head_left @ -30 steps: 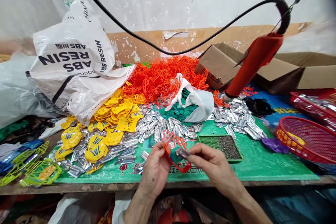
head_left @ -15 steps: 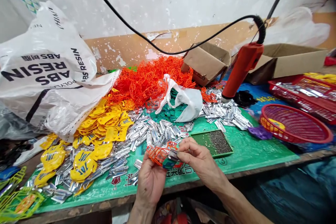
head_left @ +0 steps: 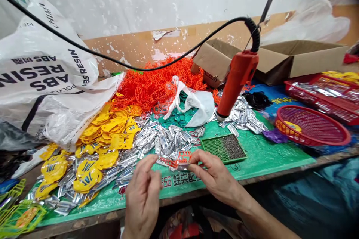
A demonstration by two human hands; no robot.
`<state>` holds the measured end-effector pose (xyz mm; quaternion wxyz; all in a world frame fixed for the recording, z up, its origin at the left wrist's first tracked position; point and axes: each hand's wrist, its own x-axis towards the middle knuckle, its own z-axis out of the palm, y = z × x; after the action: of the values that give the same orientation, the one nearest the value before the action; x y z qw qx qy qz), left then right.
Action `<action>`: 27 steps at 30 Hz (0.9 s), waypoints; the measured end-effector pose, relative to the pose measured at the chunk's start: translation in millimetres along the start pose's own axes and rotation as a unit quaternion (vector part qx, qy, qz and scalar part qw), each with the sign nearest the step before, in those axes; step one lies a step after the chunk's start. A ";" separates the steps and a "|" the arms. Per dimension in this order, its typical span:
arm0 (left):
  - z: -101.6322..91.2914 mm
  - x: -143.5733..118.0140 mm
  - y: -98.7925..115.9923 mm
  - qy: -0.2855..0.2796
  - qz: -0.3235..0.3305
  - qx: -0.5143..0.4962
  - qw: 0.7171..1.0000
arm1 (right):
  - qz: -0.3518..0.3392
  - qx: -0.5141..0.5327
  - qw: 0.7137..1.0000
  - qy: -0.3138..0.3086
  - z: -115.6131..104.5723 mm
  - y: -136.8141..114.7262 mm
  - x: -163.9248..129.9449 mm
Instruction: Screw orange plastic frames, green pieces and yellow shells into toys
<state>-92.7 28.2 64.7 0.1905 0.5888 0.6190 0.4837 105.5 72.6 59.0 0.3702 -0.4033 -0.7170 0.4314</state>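
My right hand (head_left: 217, 177) pinches a small orange plastic frame (head_left: 184, 155) with a silvery metal strip along its lower side. My left hand (head_left: 143, 196) is off the piece, to its left, its fingers apart and slightly blurred; nothing shows in it. Just beyond both hands lies a heap of silvery metal strips (head_left: 171, 138). A shallow green tray of small dark screws (head_left: 234, 147) is to the right of the frame. Behind it hangs a red electric screwdriver (head_left: 237, 84) on a black cable, tip down.
Yellow plastic discs (head_left: 109, 130) are heaped at left beside a white resin sack (head_left: 53, 82). Orange plastic frames (head_left: 151, 86) pile up behind a white plastic bag (head_left: 203, 110) with green pieces. Cardboard boxes (head_left: 314, 61) and red baskets (head_left: 343, 134) stand at right.
My left hand has let go of the orange frame and drawn left and toward me. My right hand keeps hold of it, now tilted flatter. The screwdriver appears further left.
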 end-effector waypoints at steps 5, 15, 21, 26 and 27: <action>6.0 10.5 11.8 -0.261 -0.045 -0.061 0.962 | -0.074 -0.092 0.993 -0.032 4.8 -0.2 -3.3; 17.6 2.3 4.8 -0.214 -0.108 -0.204 0.949 | -0.254 -0.166 0.950 0.079 8.6 6.7 -7.4; 20.3 -1.8 0.2 -0.194 -0.030 -0.122 0.973 | -0.261 -0.164 0.941 0.139 14.3 18.6 -10.4; 20.1 1.8 -1.8 -0.148 0.157 -0.001 0.976 | -0.261 -0.115 0.949 0.132 14.3 20.1 -12.5; 20.5 1.9 -1.9 -0.140 0.179 0.007 0.974 | -0.262 -0.104 0.951 0.131 13.8 20.0 -12.9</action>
<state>-77.7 38.0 54.4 0.1814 0.7534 0.4736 0.4186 103.7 62.7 33.4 0.5166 -0.2907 -0.7836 0.1860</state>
